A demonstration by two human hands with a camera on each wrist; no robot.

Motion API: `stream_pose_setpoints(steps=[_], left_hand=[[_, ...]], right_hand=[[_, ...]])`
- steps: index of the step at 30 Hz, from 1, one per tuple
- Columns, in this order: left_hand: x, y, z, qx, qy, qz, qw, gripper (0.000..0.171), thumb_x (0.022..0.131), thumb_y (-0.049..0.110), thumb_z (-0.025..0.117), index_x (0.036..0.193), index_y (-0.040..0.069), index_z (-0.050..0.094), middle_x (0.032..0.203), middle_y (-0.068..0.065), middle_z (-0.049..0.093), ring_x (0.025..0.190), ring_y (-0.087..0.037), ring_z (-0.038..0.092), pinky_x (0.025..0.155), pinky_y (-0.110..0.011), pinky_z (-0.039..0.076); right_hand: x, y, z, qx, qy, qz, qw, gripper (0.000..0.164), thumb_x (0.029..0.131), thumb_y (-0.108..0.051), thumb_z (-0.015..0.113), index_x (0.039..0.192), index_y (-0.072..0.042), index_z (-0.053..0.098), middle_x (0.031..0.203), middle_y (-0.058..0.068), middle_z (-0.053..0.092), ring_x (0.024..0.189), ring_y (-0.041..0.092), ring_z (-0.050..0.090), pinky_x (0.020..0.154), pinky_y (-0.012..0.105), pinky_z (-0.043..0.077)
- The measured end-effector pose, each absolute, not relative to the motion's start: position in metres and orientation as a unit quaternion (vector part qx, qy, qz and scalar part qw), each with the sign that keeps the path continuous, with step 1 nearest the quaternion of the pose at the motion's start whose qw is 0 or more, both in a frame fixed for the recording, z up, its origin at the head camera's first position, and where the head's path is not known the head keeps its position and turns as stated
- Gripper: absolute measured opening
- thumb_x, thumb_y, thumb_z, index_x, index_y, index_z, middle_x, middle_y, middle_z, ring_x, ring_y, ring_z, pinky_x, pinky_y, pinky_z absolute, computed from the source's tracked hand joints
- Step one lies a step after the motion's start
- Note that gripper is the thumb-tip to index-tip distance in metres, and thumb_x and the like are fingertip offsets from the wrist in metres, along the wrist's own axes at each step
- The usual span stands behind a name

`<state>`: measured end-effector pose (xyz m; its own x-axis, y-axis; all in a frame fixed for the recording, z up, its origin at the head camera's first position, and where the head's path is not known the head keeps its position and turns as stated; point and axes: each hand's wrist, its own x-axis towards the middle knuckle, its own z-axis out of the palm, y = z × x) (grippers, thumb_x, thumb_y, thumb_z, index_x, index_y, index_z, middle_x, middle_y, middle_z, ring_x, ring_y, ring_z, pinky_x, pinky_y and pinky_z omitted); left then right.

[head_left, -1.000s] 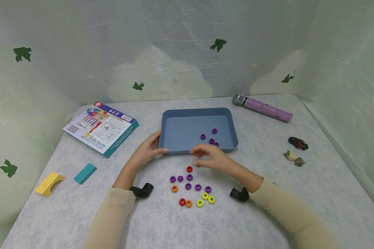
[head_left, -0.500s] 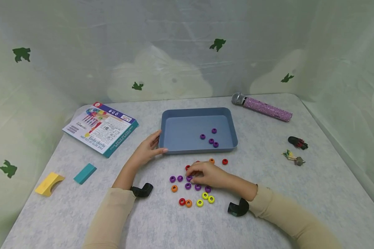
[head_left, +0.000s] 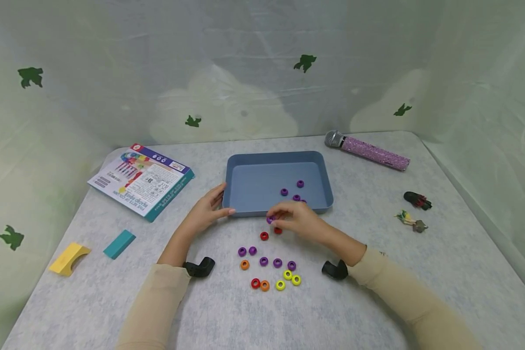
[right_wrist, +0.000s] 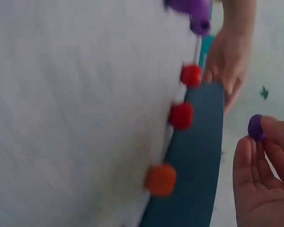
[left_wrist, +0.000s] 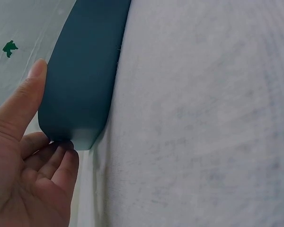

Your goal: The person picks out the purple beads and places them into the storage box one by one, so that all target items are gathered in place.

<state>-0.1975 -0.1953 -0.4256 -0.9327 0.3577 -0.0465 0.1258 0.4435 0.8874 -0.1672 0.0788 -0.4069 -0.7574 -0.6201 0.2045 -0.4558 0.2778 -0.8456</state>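
A purple bead (head_left: 270,219) is pinched between the thumb and fingertips of the right hand (head_left: 299,221), with the fingers drawn almost together around it; in the right wrist view, it is seen to be held clear of the table. In the head view, the bead is placed by the near wall of the blue tray (head_left: 258,182), just short of the rim. The tray's near left corner is gripped by the left hand (head_left: 205,209), its thumb laid along the near wall and its fingers bent against the side. Four purple beads (head_left: 284,192) can be counted inside the tray, toward its near right part, one being partly covered by the right hand. The step in hand is judged to be the transfer of a single purple bead into the tray. For the next move, the near rim would need to be cleared and the pinch loosened low over the tray's floor, so that rolling is limited, while the corner is kept steady. Care would be called for around the two red beads (head_left: 264,236) lying just outside the near wall, which could be knocked. Five loose purple beads (head_left: 264,261) are left on the table (head_left: 227,316), among orange beads (head_left: 244,265) and yellow beads (head_left: 280,285).
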Motion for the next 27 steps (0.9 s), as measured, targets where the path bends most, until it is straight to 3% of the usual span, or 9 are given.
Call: stream_pose_setpoints(steps=[8,14,24,27], left_hand=[[-0.198,-0.195,-0.426,0.139,0.846,0.502,0.115,0.086,0.068,0.036,0.064,0.133,0.014,0.014,0.136,-0.005,0.011,0.121,-0.015,0.016,0.098,-0.027,0.022],[-0.199,-0.195,-0.426,0.135,0.848,0.499,0.116,0.086,0.067,0.037,0.064,0.133,0.014,0.014,0.136,-0.005,0.011,0.121,-0.015,0.017,0.098,-0.026,0.022],[-0.198,-0.195,-0.424,0.138,0.851,0.494,0.114,0.085,0.069,0.033,0.064,0.134,0.013,0.012,0.136,-0.006,0.010,0.121,-0.016,0.017,0.098,-0.028,0.023],[-0.198,-0.195,-0.424,0.140,0.850,0.495,0.113,0.086,0.069,0.034,0.064,0.134,0.013,0.012,0.136,-0.006,0.010,0.121,-0.016,0.017,0.098,-0.028,0.022]], right_hand=[[-0.219,0.102,-0.408,-0.243,0.838,-0.488,0.025,0.024,0.077,-0.018,0.058,0.099,-0.008,0.058,0.091,-0.002,0.056,0.080,0.009,0.052,0.067,0.022,0.047],[-0.241,0.111,-0.416,-0.188,0.867,-0.459,0.050,0.024,0.077,-0.014,0.058,0.100,-0.006,0.058,0.092,0.003,0.057,0.082,0.013,0.053,0.069,0.025,0.047],[-0.251,0.110,-0.421,-0.177,0.894,-0.402,0.086,0.017,0.076,-0.008,0.060,0.093,-0.007,0.061,0.083,0.004,0.059,0.076,0.014,0.053,0.067,0.028,0.046],[-0.249,0.111,-0.420,-0.183,0.893,-0.403,0.084,0.022,0.077,-0.012,0.059,0.098,-0.008,0.059,0.090,0.003,0.057,0.081,0.015,0.052,0.071,0.028,0.045]])
